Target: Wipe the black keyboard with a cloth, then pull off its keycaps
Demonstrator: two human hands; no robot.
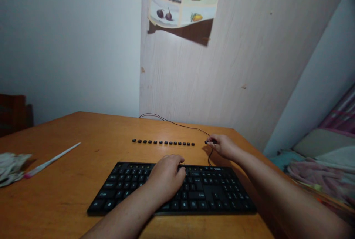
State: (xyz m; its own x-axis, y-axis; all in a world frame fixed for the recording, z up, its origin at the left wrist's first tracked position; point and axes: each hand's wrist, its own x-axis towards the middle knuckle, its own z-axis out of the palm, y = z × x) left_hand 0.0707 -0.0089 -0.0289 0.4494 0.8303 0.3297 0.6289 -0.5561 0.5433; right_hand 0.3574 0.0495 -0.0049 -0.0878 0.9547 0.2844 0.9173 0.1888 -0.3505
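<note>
A black keyboard (194,195) lies in front of me, with small yellowish spots along its top row. My left hand (168,179) rests palm down on its middle, thumb and index finger apart near the top row; its other fingertips are hidden. Beyond the keyboard's right part, my right hand (220,145) pinches a small black keycap (206,142) just above the table. To the left of that keycap, several loose black keycaps (165,142) form a straight row on the table.
The wooden table (108,131) meets the wall at the back. A black cable (183,125) runs along its far side. On the left lie a white stick with a pink end (55,158) and a crumpled pale cloth (11,168). Bedding (313,168) is at the right.
</note>
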